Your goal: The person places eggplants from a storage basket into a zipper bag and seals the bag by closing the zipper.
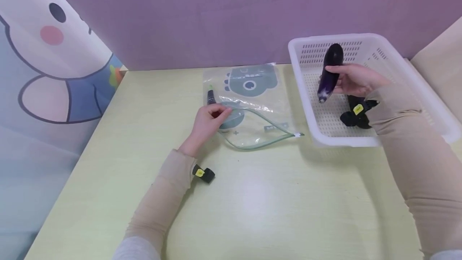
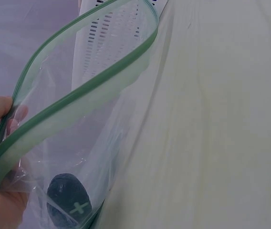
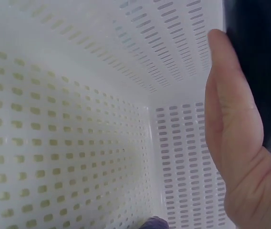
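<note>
My right hand (image 1: 355, 78) grips a dark purple eggplant (image 1: 330, 71) above the white basket, thumb across its near side. In the right wrist view the eggplant (image 3: 259, 62) stands against the palm. On the table, my left hand (image 1: 209, 125) pinches the green-edged rim of a clear zip bag (image 1: 258, 109), whose mouth gapes; the white slider (image 1: 297, 135) sits at the right end. Inside the bag lies a dark object (image 2: 68, 200) with a light green tip, partly hidden by the hand. A second dark purple object (image 3: 154, 223) lies in the basket, mostly hidden.
The white perforated basket (image 1: 304, 91) stands at the back right of the pale table (image 1: 252, 204). A purple wall (image 1: 216, 19) closes off the back, and a cartoon-printed cloth (image 1: 65, 99) hangs at the left. Each wrist carries a small black camera (image 1: 205, 174).
</note>
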Available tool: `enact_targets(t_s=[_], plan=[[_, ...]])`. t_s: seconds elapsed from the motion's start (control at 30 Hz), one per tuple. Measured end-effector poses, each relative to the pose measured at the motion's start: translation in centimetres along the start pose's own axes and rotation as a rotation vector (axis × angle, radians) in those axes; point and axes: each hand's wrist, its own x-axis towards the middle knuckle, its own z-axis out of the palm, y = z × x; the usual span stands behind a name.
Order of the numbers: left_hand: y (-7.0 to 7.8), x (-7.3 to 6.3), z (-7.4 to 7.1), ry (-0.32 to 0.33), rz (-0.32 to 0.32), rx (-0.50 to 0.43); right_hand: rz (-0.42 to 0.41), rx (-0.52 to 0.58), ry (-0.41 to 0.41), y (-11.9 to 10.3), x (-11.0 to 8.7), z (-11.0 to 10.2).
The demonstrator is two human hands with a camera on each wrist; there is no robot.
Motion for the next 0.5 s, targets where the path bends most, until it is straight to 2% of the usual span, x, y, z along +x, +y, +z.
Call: enact_targets(t_s=[0.13,0.37,0.4,0.5], plan=[[0.01,-0.19,-0.14,0.004,-0.011,0.002,0.016,0.062,-0.020,-0.13,0.05,-0.01],[-0.01,-0.26,-0.09,0.010,-0.032,-0.006,0.032,0.128,0.053,-0.38,0.30,-0.13],[0.47,-0.43,-0.15,0.009,-0.032,-0.003,0.032,0.126,0.058,-0.38,0.26,-0.12],[0.50,-0.50,-0.16,0.010,-0.025,0.000,0.032,0.144,0.060,-0.33,0.18,-0.12]])
